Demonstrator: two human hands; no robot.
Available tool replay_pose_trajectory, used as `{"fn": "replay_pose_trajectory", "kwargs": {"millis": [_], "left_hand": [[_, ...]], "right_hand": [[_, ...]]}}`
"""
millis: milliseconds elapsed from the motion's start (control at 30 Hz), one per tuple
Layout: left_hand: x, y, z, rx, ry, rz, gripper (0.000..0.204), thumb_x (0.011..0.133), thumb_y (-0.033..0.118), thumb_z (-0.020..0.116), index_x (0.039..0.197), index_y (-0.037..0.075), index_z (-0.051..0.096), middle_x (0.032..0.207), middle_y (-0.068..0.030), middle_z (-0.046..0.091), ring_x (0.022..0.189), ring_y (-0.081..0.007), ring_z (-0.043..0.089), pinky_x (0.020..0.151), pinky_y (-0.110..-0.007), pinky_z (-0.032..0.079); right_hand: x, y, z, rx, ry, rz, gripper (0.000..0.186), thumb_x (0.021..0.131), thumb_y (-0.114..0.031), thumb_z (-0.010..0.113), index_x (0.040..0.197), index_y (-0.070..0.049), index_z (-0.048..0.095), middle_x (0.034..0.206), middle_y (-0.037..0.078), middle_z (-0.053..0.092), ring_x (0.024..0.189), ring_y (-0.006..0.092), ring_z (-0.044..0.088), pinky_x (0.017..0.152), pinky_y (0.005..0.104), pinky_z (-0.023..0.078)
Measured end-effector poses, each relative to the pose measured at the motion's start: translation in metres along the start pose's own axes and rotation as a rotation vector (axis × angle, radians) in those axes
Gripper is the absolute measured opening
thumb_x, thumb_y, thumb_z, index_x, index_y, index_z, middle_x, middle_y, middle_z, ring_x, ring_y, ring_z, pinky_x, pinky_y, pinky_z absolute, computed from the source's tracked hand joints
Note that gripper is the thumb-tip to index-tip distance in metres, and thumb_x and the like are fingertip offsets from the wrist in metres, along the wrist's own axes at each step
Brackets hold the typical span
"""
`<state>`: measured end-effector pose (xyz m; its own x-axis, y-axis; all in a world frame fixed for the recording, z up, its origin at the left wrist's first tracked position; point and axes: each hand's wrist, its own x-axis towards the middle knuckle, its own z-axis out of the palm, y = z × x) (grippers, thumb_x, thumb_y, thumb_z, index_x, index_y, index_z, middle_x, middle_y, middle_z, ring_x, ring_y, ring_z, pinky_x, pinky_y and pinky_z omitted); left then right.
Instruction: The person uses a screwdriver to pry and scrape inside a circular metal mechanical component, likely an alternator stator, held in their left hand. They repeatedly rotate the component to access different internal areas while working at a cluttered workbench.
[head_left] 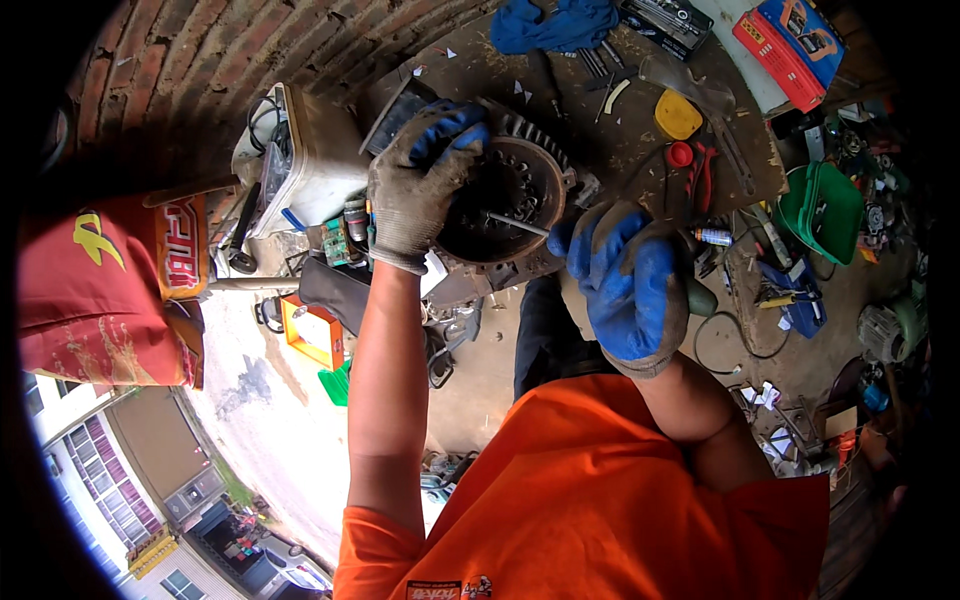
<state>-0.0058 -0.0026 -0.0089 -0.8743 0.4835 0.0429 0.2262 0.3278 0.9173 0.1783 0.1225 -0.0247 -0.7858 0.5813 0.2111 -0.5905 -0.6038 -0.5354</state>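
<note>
**Grey rod (pixel 516 223) angled into housing (pixel 560 190) from the right**

From my remote position, I read the housing as ahead of the torso (pixel 610 470), nearer the left hand (pixel 425 175). That hand lay over its left rim, fingers curled; I could not tell whether they pinched the metal or only rested there. The right hand (pixel 630 285) stood just right of the housing, fingers wrapped about the rod. The rod's long axis ran leftward and slightly away from the torso, its far end inside the bore; tip contact was unclear. A green handle (pixel 701 298), in line with the rod, showed past the right palm.
</note>
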Motion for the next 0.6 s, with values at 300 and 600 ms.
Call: {"fn": "replay_pose_trajectory", "kwargs": {"millis": [300, 600], "left_hand": [[0.002, -0.001, 0.000, 0.042, -0.013, 0.025, 0.034, 0.084, 0.021, 0.083, 0.111, 0.002, 0.076, 0.113, -0.0097, 0.075, 0.104, -0.0180, 0.069, 0.096, -0.034, 0.052], [-0.002, 0.003, 0.001, 0.000, -0.004, -0.023, 0.034, 0.082, 0.018, 0.082, 0.110, 0.000, 0.075, 0.113, -0.0117, 0.075, 0.105, -0.0196, 0.069, 0.096, -0.034, 0.052]], "right_hand": [[-0.002, 0.005, 0.007, -0.097, -0.036, 0.006, 0.030, 0.098, -0.035, 0.064, 0.092, -0.006, 0.057, 0.083, 0.009, 0.056, 0.080, 0.0235, 0.057, 0.088, 0.0463, 0.051], [-0.012, -0.010, 0.013, -1.103, -0.340, -0.114, 0.037, 0.078, -0.008, 0.084, 0.111, -0.008, 0.068, 0.116, 0.015, 0.068, 0.099, 0.0298, 0.071, 0.084, 0.0368, 0.059]]}}
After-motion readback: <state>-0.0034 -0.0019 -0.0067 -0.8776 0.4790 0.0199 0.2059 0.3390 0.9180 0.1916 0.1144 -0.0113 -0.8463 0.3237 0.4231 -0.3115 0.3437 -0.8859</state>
